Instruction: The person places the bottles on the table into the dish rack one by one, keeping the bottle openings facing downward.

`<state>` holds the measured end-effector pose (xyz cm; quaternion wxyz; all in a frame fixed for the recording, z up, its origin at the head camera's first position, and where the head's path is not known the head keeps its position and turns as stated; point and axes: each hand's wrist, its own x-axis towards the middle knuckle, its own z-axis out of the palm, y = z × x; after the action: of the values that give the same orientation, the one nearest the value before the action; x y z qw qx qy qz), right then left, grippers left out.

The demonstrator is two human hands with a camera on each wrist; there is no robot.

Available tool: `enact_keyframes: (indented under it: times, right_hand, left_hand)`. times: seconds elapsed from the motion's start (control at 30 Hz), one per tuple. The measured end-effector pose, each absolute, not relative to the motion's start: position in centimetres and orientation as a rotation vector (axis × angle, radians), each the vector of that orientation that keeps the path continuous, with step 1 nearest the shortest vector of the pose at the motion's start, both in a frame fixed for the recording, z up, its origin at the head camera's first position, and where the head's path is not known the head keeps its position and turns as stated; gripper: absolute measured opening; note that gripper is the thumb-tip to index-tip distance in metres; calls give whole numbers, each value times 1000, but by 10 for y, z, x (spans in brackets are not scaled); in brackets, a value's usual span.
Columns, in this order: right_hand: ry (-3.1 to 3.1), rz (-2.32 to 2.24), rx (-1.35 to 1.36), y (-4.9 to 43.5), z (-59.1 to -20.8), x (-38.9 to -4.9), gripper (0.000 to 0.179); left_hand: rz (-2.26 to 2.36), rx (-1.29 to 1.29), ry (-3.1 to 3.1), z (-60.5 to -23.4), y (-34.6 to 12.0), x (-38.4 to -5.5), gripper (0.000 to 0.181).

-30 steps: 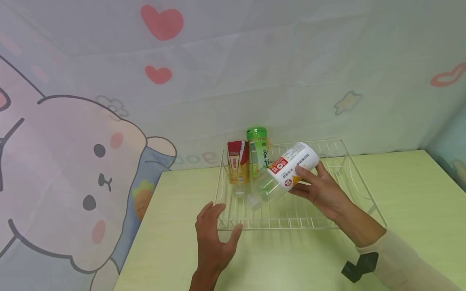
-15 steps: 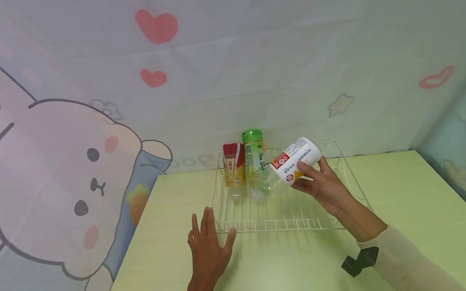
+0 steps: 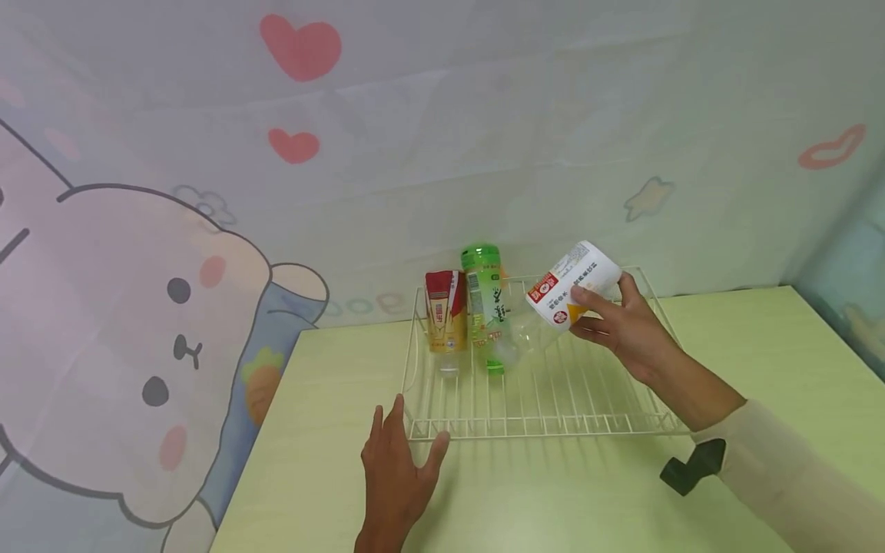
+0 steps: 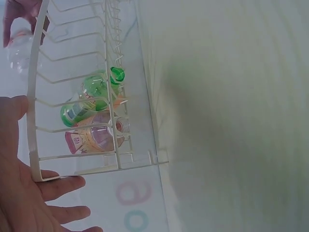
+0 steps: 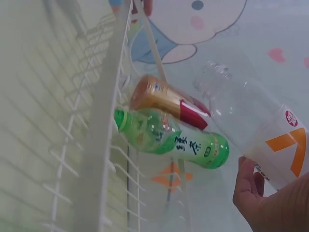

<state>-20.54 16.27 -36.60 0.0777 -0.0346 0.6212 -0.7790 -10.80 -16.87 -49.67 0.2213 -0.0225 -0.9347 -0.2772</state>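
Note:
My right hand (image 3: 632, 338) grips a clear plastic bottle with a white label (image 3: 575, 283), tilted above the rack with its neck pointing down and left. In the right wrist view that bottle (image 5: 246, 108) shows its bare threaded neck. My left hand (image 3: 396, 476) is at the front left corner of a white wire rack (image 3: 539, 435), fingers extended; the left wrist view shows its fingers (image 4: 65, 186) at the rack's corner. Inside the rack's left side lie a green tea bottle (image 3: 484, 296) and a gold-and-red labelled bottle (image 3: 445, 315), side by side, necks toward me.
The rack stands on a pale yellow-green table (image 3: 332, 407) against a cartoon-printed wall cloth (image 3: 415, 153). Its wire rim rises around the bottles. A black strap piece (image 3: 691, 467) sticks out from my right sleeve.
My right hand has carried the clear bottle up and to the right, uncovering the green bottle's cap. My left hand's fingers have straightened, and it has shifted slightly left and toward me.

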Motion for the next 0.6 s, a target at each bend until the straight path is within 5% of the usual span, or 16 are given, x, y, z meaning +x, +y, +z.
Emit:
enact_keyframes:
  times: [0.6]
  right_hand:
    - [2288,-1964,0,166,-370,-248,93]
  left_hand:
    - [-834,-31,-2599,-492,-170,-107,81]
